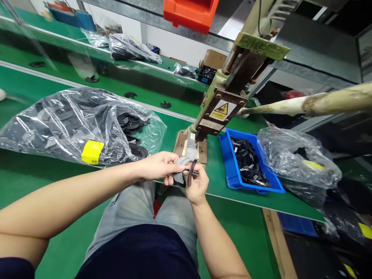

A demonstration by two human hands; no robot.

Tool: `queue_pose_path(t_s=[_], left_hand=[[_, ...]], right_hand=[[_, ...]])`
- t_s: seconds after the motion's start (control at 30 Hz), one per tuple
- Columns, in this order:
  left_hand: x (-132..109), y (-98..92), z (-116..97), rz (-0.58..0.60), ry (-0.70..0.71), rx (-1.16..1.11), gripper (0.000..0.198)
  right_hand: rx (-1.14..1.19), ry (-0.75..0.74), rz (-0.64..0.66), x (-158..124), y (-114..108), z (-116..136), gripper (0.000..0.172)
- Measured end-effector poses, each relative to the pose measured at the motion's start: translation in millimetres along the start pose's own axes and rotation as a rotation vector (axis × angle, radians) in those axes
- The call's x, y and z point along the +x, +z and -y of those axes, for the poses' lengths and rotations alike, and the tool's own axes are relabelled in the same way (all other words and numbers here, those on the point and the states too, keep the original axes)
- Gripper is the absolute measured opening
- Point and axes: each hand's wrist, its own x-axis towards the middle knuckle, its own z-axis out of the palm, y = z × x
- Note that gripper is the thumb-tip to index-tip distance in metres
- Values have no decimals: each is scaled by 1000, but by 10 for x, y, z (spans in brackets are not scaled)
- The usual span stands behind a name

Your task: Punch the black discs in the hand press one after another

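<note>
My left hand [161, 166] pinches a grey curved plastic piece [178, 177] between thumb and fingers, just in front of the hand press. Close beside it, my right hand [198, 186] is closed on a narrow dark curved strip [191, 173]. The two parts meet or nearly touch; whether they are joined I cannot tell. Behind the hands stands the press [216, 116], its lower fixture [190, 145] partly covered by my fingers. A large clear bag of dark curved parts [72, 120] lies to the left of my left hand.
A blue bin [231, 170] of small black parts stands right of the press, with another clear bag [302, 155] beside it. The press lever [328, 100] reaches out to the right. Several dark parts lie on the green belt [110, 83] behind. An orange bin [190, 13] hangs overhead.
</note>
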Motion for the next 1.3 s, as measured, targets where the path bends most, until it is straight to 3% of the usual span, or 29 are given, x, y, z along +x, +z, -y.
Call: queue_pose_path(t_s=[0.2, 0.33, 0.37, 0.47, 0.57, 0.73, 0.87, 0.93, 0.97, 1.1, 1.2, 1.3], left_hand=[[50, -81, 8, -113, 21, 171, 49], [-9, -63, 44, -423, 288, 500, 37], [-19, -43, 52, -455, 370, 602, 33], [6, 14, 86, -387, 505, 772, 29], [86, 22, 143, -345, 463, 707, 37], [126, 19, 208, -310, 342, 337, 33], [103, 23, 211, -60, 166, 5, 45], [129, -83, 201, -36, 148, 41, 46], [161, -179, 194, -100, 167, 100, 45], [456, -773, 118, -510, 180, 454, 38], [876, -1203, -63, -650, 105, 890, 25], [1424, -1410, -408, -712, 90, 1137, 23]], right_hand=[[-237, -162, 172, 142, -293, 32, 14], [-352, -265, 251, 195, -392, 63, 13], [-371, -281, 257, 196, -395, 57, 13], [-401, -327, 284, 186, -386, 26, 11], [-392, -371, 325, 168, -397, 25, 12], [-340, -408, 295, 145, -459, 113, 16], [-332, -371, 279, 165, -498, 142, 22], [-349, -321, 270, 165, -537, 124, 29], [-358, -293, 253, 153, -566, 109, 32], [-368, -228, 164, -2, -707, 49, 31], [-342, -190, 154, -191, -775, 19, 29], [-309, -135, 181, -347, -808, 7, 29]])
